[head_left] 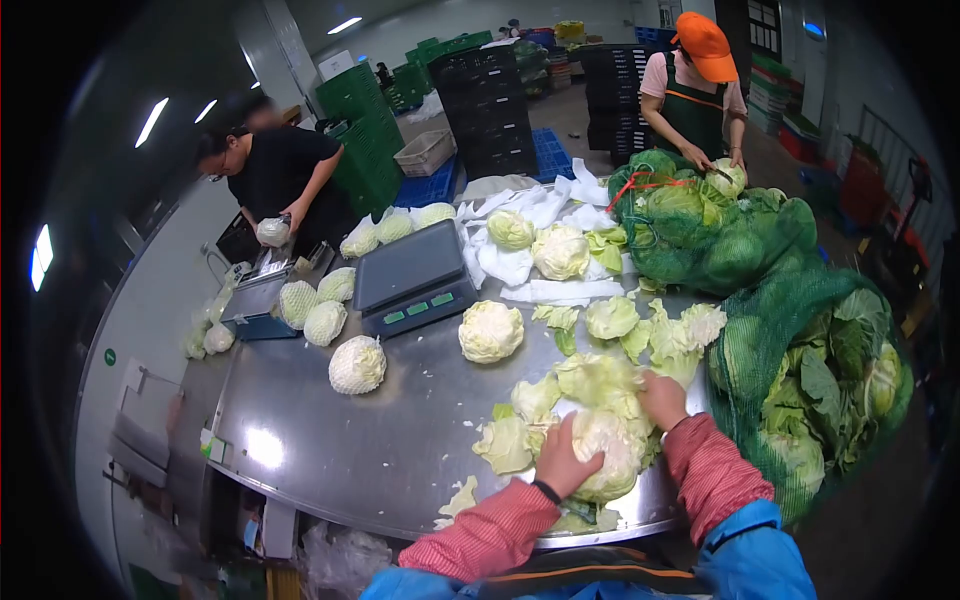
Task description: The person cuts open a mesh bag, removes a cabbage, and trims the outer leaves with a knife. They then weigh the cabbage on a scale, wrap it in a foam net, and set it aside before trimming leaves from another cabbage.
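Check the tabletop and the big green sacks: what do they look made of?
Tabletop: likely stainless steel, brushed finish; grey metallic sheen with ceiling-light glare. Green sacks: open mesh netting, probably plastic; leaves show through the weave.

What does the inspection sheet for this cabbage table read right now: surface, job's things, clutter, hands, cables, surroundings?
Surface: steel table, shiny, bare at the near left.
Job's things: cabbage at the near edge, under both hands.
Clutter: loose leaves around it; a bare head mid-table; netted heads and a scale farther left; green mesh sacks of cabbages on the right.
Hands: left hand lies on the cabbage; right hand rests at its far side; grip cannot be told.
Cables: nothing seen.
Surroundings: person in black at the far left holding a wrapped head; person in an orange cap behind the sacks; stacked crates beyond.
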`<state>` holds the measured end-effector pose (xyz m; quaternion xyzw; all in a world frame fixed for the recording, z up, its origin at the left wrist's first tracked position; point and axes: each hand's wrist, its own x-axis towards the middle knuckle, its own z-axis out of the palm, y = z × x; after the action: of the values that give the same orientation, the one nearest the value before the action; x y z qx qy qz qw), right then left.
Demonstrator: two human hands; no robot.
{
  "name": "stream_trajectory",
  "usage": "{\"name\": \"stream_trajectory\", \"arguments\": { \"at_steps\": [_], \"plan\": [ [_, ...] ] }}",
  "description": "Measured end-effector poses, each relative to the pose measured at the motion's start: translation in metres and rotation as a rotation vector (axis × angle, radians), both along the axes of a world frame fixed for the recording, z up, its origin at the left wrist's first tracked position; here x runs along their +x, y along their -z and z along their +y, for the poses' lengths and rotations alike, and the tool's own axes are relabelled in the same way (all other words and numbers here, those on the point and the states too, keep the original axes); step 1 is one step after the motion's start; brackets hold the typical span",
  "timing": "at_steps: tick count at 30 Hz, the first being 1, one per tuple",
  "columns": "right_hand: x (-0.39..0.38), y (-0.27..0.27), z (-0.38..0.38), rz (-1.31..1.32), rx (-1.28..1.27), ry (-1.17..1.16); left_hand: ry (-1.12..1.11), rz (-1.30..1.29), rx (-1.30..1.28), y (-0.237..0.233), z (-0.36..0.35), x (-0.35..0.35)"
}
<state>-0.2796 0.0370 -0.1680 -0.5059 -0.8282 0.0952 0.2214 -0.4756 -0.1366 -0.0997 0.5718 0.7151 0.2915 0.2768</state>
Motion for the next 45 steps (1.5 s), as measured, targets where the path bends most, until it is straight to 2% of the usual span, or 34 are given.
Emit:
{"name": "stream_trajectory", "arguments": {
  "at_steps": [3, 6, 7, 8, 10, 12, 13, 14, 16, 19, 20, 22, 24, 27, 29, 31, 34, 37, 40, 43, 45],
  "plan": [
    [0.013, 0.005, 0.000, 0.183, -0.157, 0.094, 0.008, -0.003, 0.276, 0.037, -0.026, -0.008],
    [-0.002, -0.026, -0.017, 0.231, -0.150, 0.143, 0.118, 0.185, 0.137, -0.005, -0.013, -0.019],
    [-0.007, -0.043, -0.025, 0.255, -0.126, 0.075, 0.130, 0.055, 0.150, -0.018, 0.000, -0.020],
    [-0.011, -0.056, -0.033, 0.225, -0.114, 0.101, 0.137, -0.077, 0.152, -0.025, 0.013, -0.020],
    [-0.012, -0.073, -0.038, 0.260, -0.154, 0.207, 0.406, -0.075, -0.038, -0.014, 0.031, -0.021],
    [0.008, -0.063, -0.024, 0.303, -0.151, 0.418, 0.486, 0.109, -0.051, -0.010, 0.031, -0.022],
    [0.023, -0.053, -0.017, 0.384, -0.075, 0.524, 0.461, 0.059, -0.032, 0.002, 0.031, -0.026],
    [0.045, -0.038, -0.011, 0.245, -0.087, 0.541, 0.383, 0.007, -0.069, 0.000, 0.025, -0.026],
    [0.056, -0.069, -0.039, 0.070, -0.214, 0.518, 0.289, -0.141, -0.064, 0.016, 0.023, -0.032],
    [0.055, -0.087, -0.098, 0.021, -0.143, 0.199, 0.176, -0.101, -0.078, 0.014, 0.023, -0.022],
    [0.056, -0.086, -0.121, -0.104, -0.048, 0.079, 0.144, -0.083, -0.082, 0.012, 0.026, -0.018],
    [0.058, -0.092, -0.165, -0.186, 0.015, -0.014, 0.100, -0.117, -0.133, 0.008, 0.027, -0.013],
    [0.065, -0.088, -0.186, -0.213, 0.038, 0.002, 0.073, -0.101, -0.175, 0.013, 0.030, -0.011],
    [0.079, -0.060, -0.166, -0.066, -0.172, 0.164, 0.029, -0.087, -0.175, 0.016, 0.030, -0.001],
    [0.075, -0.050, -0.158, 0.114, -0.326, 0.191, 0.028, -0.083, -0.119, 0.024, 0.027, 0.009],
    [0.065, -0.066, -0.149, 0.251, -0.477, 0.211, 0.053, -0.182, -0.150, 0.021, 0.023, 0.017],
    [0.049, -0.094, -0.133, 0.246, -0.145, 0.138, 0.101, 0.052, -0.185, 0.016, 0.013, 0.029],
    [0.041, -0.073, -0.117, 0.017, -0.132, 0.090, 0.072, 0.020, -0.150, 0.024, 0.007, 0.030],
    [0.043, -0.060, -0.111, 0.008, -0.102, 0.007, 0.049, -0.034, -0.054, 0.033, 0.002, 0.028],
    [0.036, -0.047, -0.101, 0.013, -0.120, 0.033, 0.024, -0.063, 0.023, 0.038, -0.006, 0.028],
    [0.036, -0.049, -0.087, 0.007, -0.219, 0.040, 0.008, -0.057, 0.067, 0.041, -0.007, 0.030]
  ]
}}
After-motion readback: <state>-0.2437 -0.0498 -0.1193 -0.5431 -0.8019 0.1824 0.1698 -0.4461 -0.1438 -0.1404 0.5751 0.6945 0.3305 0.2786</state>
